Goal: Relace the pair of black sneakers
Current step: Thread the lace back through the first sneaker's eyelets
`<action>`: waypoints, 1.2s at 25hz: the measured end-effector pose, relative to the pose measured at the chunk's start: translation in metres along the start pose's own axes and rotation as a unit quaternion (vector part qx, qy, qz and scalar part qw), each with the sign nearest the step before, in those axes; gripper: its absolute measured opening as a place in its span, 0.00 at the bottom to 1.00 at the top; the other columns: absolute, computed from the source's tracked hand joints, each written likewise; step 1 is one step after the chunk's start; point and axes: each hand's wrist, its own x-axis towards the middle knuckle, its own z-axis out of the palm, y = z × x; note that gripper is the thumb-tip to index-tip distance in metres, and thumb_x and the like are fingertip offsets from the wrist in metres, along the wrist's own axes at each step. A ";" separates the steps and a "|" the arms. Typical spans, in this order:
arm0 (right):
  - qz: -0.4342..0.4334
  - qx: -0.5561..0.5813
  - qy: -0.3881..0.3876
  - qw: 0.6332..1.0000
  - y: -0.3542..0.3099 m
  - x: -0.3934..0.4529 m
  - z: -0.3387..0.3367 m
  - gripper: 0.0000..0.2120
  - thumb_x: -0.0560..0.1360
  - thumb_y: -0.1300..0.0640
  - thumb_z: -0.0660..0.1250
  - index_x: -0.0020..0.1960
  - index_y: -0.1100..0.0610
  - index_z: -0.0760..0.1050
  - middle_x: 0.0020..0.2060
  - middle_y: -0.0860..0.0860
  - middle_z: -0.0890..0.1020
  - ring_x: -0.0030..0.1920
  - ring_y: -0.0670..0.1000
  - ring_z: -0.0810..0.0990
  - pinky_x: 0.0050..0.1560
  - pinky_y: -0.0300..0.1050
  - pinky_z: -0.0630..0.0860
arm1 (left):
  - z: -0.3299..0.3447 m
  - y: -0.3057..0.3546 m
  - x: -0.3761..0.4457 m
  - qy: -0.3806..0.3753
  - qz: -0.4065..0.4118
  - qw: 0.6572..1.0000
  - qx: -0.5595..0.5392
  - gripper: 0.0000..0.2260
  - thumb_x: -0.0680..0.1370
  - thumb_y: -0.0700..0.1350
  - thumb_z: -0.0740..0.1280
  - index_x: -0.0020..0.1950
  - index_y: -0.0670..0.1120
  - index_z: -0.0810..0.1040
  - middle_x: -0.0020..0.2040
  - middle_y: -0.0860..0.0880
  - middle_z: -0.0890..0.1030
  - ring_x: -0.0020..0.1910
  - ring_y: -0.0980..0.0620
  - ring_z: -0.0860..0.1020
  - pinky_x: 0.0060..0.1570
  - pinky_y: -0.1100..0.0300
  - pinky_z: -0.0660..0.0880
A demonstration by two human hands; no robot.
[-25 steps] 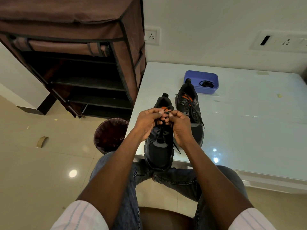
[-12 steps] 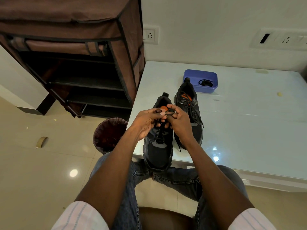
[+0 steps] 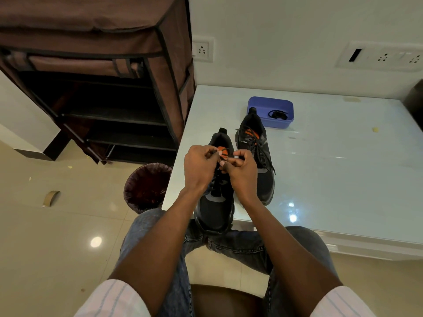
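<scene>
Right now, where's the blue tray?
Head view: the blue tray sits on the white table near the wall, just beyond the heel of the right-hand sneaker, with a small black item inside.

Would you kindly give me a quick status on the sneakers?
Left hand and right hand pinching lace over near sneaker. Far sneaker laced. Nothing obstructing.

The scene is evenly and fairly brightly lit from overhead. Small glare spots are thrown on the glossy table (image 3: 343, 179) and the polished floor (image 3: 68, 248). The shelves of the brown rack (image 3: 103, 106) are lost in deep shadow. Straight lines are bent near the edges by the wide-angle lens. Focus is held sharp throughout.
</scene>
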 end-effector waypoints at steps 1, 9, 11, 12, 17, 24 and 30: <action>-0.019 -0.025 0.010 0.999 0.000 -0.003 0.002 0.12 0.75 0.64 0.71 0.53 0.55 0.70 0.40 0.49 0.86 0.41 0.45 0.85 0.47 0.41 0.81 | 0.002 0.000 -0.002 0.014 0.024 0.999 0.040 0.05 0.77 0.43 0.70 0.46 0.44 0.86 0.40 0.51 0.83 0.39 0.56 0.79 0.48 0.62 0.77; -0.199 -0.218 0.026 0.955 0.011 -0.006 0.003 0.07 0.79 0.63 0.63 0.49 0.58 0.81 0.36 0.50 0.82 0.34 0.48 0.78 0.35 0.39 0.74 | 0.003 -0.010 0.005 -0.076 0.063 0.986 0.134 0.09 0.80 0.45 0.66 0.53 0.45 0.85 0.40 0.51 0.79 0.52 0.47 0.71 0.56 0.47 0.72; -0.194 -0.205 0.032 0.959 0.012 -0.006 0.002 0.07 0.79 0.64 0.64 0.49 0.58 0.80 0.36 0.49 0.81 0.35 0.46 0.77 0.36 0.35 0.72 | 0.002 -0.019 0.010 -0.140 0.079 0.975 0.154 0.10 0.81 0.45 0.64 0.53 0.48 0.85 0.44 0.48 0.82 0.53 0.46 0.70 0.55 0.48 0.71; -0.188 -0.196 0.036 0.962 0.012 -0.005 0.002 0.07 0.79 0.64 0.64 0.48 0.57 0.80 0.36 0.48 0.81 0.35 0.46 0.77 0.36 0.34 0.72 | 0.001 -0.023 0.013 -0.158 0.085 0.969 0.170 0.10 0.81 0.45 0.64 0.53 0.48 0.85 0.46 0.48 0.82 0.54 0.46 0.70 0.55 0.49 0.71; -0.143 -0.160 0.039 0.976 0.010 0.001 0.002 0.08 0.76 0.68 0.64 0.46 0.57 0.78 0.34 0.49 0.79 0.34 0.47 0.77 0.35 0.40 0.74 | 0.003 -0.015 0.011 -0.208 -0.021 0.974 0.082 0.11 0.83 0.47 0.62 0.42 0.46 0.74 0.48 0.49 0.70 0.56 0.46 0.69 0.56 0.52 0.70; -0.081 -0.111 -0.005 0.991 0.004 -0.001 -0.003 0.05 0.77 0.64 0.63 0.44 0.60 0.75 0.35 0.50 0.78 0.35 0.43 0.75 0.38 0.36 0.73 | -0.001 0.004 0.015 -0.175 -0.212 0.953 -0.127 0.12 0.82 0.46 0.63 0.41 0.42 0.75 0.41 0.43 0.79 0.43 0.45 0.77 0.46 0.53 0.74; -0.108 -0.175 -0.048 0.977 0.013 -0.004 -0.005 0.09 0.79 0.52 0.66 0.46 0.58 0.77 0.43 0.49 0.78 0.45 0.46 0.76 0.47 0.37 0.73 | -0.001 -0.010 0.013 -0.182 -0.226 0.940 -0.181 0.13 0.81 0.50 0.66 0.47 0.42 0.83 0.43 0.45 0.84 0.43 0.53 0.80 0.45 0.62 0.74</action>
